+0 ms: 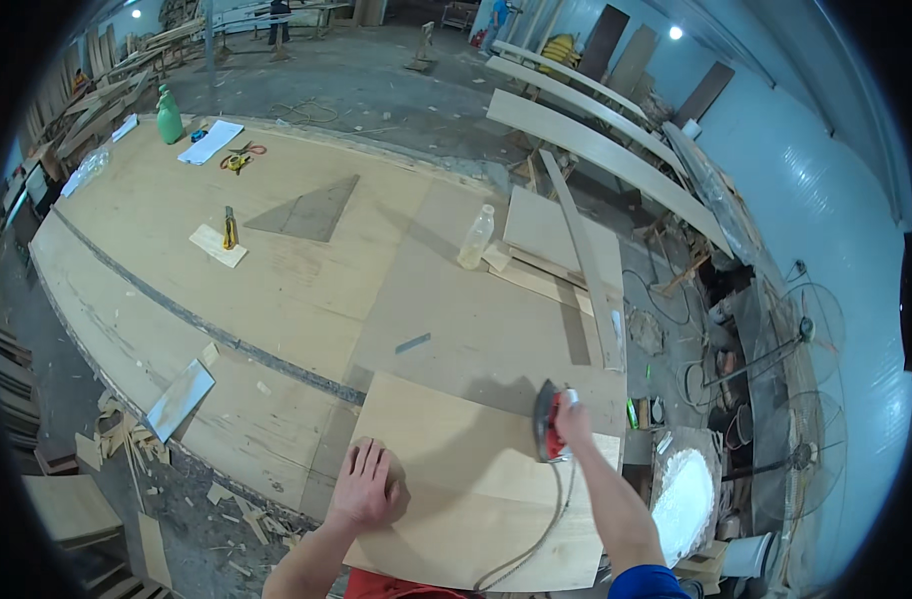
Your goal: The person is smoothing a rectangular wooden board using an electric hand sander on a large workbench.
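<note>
So the hands are well apart: right hand (pixel 574 423)'s wrapped round a red iron (pixel 550 424) at the far edge of a pale wood sheet (pixel 466 489) on the bench (pixel 426 299), toward the right. Left hand (pixel 364 485)'s just resting, fingers spread, on the sheet's left side.

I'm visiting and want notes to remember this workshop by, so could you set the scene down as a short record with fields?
Left hand: resting at the left edge of a pale wood panel
Right hand: gripping a red iron at the panel's far edge, toward the right
Cord: trails from the iron across the panel
Beyond the panel: clear bottle, flat triangular piece
Table's far left: green bottle
Unclear: whether the iron touches the panel
</note>
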Motion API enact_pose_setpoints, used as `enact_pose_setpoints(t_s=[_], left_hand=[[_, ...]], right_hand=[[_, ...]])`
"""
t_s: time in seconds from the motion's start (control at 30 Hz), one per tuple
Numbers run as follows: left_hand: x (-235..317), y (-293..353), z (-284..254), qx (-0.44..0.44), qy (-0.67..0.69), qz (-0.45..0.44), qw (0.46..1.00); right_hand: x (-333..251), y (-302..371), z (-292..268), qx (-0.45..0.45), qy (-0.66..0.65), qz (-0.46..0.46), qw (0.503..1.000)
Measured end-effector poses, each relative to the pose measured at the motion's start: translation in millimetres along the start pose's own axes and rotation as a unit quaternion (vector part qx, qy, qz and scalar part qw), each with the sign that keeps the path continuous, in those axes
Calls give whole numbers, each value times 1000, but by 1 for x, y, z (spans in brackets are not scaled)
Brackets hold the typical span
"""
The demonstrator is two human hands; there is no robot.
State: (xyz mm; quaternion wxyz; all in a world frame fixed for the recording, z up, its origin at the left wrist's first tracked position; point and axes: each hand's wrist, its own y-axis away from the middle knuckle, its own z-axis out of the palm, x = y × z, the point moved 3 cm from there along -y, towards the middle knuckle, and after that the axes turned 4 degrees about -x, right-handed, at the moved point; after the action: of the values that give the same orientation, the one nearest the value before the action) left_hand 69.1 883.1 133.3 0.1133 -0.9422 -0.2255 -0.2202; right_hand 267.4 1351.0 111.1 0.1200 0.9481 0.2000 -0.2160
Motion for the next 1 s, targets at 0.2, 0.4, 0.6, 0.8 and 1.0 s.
enact_pose_setpoints(t_s=[0.2,0.4,0.6,0.8,1.0], left_hand=[[-7,14,58,49,-76,-95,991],[72,-1,65,23,2,-181,983],[80,-8,64,35,-14,-243,969],[81,-15,66,52,-43,-257,964],[89,-10,66,51,-64,-263,961]], right_hand=[[-246,87,46,-146,126,-102,976],[-347,100,112,-228,95,-281,928],[-360,51,151,-315,57,-402,858],[-260,-29,94,-575,-44,-181,796],[-274,-40,114,-626,-67,-114,769]])
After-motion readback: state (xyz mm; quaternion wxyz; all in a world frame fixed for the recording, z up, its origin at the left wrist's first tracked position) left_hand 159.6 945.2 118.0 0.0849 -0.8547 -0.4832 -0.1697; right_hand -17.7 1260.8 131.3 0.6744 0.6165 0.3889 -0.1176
